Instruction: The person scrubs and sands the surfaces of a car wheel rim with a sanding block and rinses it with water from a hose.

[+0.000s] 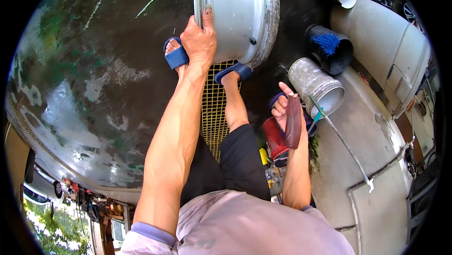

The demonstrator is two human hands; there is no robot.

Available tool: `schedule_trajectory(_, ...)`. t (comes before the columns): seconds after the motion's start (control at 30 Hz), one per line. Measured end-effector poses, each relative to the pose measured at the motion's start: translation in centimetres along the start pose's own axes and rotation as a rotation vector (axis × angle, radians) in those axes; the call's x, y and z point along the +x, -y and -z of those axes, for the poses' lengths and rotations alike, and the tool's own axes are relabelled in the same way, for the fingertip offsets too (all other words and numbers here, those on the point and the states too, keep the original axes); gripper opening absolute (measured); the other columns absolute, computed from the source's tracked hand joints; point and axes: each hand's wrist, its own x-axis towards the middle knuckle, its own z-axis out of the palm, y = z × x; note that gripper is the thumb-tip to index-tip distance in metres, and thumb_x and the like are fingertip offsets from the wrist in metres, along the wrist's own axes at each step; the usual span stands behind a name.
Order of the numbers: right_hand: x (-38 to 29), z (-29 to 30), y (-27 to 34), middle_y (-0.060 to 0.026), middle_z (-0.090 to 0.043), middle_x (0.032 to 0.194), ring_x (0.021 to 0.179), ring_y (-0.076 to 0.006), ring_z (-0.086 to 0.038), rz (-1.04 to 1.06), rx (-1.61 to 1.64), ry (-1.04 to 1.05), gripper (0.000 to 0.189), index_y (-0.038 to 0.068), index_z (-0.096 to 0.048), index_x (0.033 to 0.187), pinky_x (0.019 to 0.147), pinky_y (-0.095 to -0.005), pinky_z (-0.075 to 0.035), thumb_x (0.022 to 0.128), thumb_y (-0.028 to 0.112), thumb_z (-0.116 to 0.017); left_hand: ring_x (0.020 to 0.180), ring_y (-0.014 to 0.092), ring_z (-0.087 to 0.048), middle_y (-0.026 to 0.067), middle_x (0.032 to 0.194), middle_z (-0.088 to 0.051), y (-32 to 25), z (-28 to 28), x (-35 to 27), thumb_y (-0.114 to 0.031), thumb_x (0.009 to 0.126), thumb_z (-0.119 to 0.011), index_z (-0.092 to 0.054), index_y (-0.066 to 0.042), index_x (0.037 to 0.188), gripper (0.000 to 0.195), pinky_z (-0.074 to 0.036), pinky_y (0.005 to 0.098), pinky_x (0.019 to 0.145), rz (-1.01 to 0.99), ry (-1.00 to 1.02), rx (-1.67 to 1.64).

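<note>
A silver metal wheel rim (233, 15) stands before me, its barrel facing up at me and its top cut off by the picture's edge. My left hand (199, 37) grips the rim's left lip, thumb laid along the metal. A small dark round fitting (253, 41), like a valve stem or its hole, shows near the right lip. Off to the right and apart from the rim, my right hand (282, 108) holds a dark red, bent strip (293, 122), perhaps folded abrasive paper. One finger of that hand points outward.
Blue slide sandals (176, 57) are on my feet, beside a yellow floor grating (213, 113). To the right are a grey bucket (314, 82), a black bucket (340, 57) with blue mop-like strands (325, 43), and a red container (275, 136). A pipe (348, 145) runs along the wall (335, 177). The floor (141, 50) looks wet.
</note>
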Motion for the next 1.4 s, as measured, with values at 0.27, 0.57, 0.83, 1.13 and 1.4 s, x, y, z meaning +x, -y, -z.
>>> schedule_trajectory(0.27, 2.2, -6.2, -0.3, -0.0035, -0.060, 0.086, 0.061, -0.0140, -0.059, -0.112, -0.174, -0.202, 0.030, 0.008, -0.058, 0.110, 0.051, -0.0247, -0.047, 0.102, 0.037, -0.060, 0.062, 0.044, -0.066, 0.0223, 0.062, -0.063, 0.1, 0.4, 0.3, -0.046, 0.098, -0.063, -0.061, 0.000, 0.083, 0.049, -0.053, 0.0475, 0.055, -0.094, 0.017, -0.084)
schedule_trajectory(0.57, 5.2, -10.7, 2.2, -0.0055, -0.059, 0.069, 0.045, -0.0131, -0.052, 0.077, -0.636, -0.612, 0.056, 0.004, -0.058, 0.115, 0.042, -0.0272, -0.040, 0.097, 0.057, -0.060, 0.062, 0.038, -0.067, 0.0174, 0.066, -0.067, -0.5, 0.5, 0.8, -0.056, 0.098, -0.058, -0.068, -0.004, 0.086, 0.054, -0.050, 0.0444, 0.056, -0.071, -0.004, -0.064)
schedule_trajectory(0.83, 5.7, -9.2, 4.0, -0.0031, -0.057, 0.073, 0.056, -0.0140, -0.055, 0.132, -0.492, -0.459, 0.040, 0.004, -0.061, 0.123, 0.052, -0.0289, -0.045, 0.100, 0.036, -0.065, 0.062, 0.042, -0.067, 0.0209, 0.064, -0.065, -1.4, 0.1, 1.9, -0.051, 0.097, -0.061, -0.066, -0.002, 0.085, 0.051, -0.052, 0.0478, 0.057, -0.065, 0.016, -0.085)
schedule_trajectory(1.13, 5.7, -12.3, 5.9, -0.0153, -0.071, 0.100, 0.071, -0.0235, -0.071, 0.171, -0.596, -0.429, 0.026, 0.003, -0.056, 0.117, 0.053, -0.0328, -0.060, 0.103, 0.024, -0.059, 0.065, 0.049, -0.066, 0.0267, 0.065, -0.064, -3.1, -0.9, 4.2, -0.048, 0.098, -0.061, -0.060, 0.001, 0.077, 0.053, -0.053, 0.0538, 0.060, -0.040, 0.032, -0.085)
schedule_trajectory(1.4, 9.1, -15.7, 6.1, -0.0085, -0.060, 0.078, 0.055, -0.0181, -0.058, 0.536, -1.001, -0.658, 0.027, 0.003, -0.051, 0.119, 0.048, -0.0323, -0.050, 0.105, 0.026, -0.050, 0.071, 0.048, -0.066, 0.0283, 0.074, -0.065, -4.4, -0.9, 6.6, -0.039, 0.099, -0.060, -0.064, 0.003, 0.080, 0.046, -0.051, 0.0543, 0.067, -0.114, -0.076, -0.022)
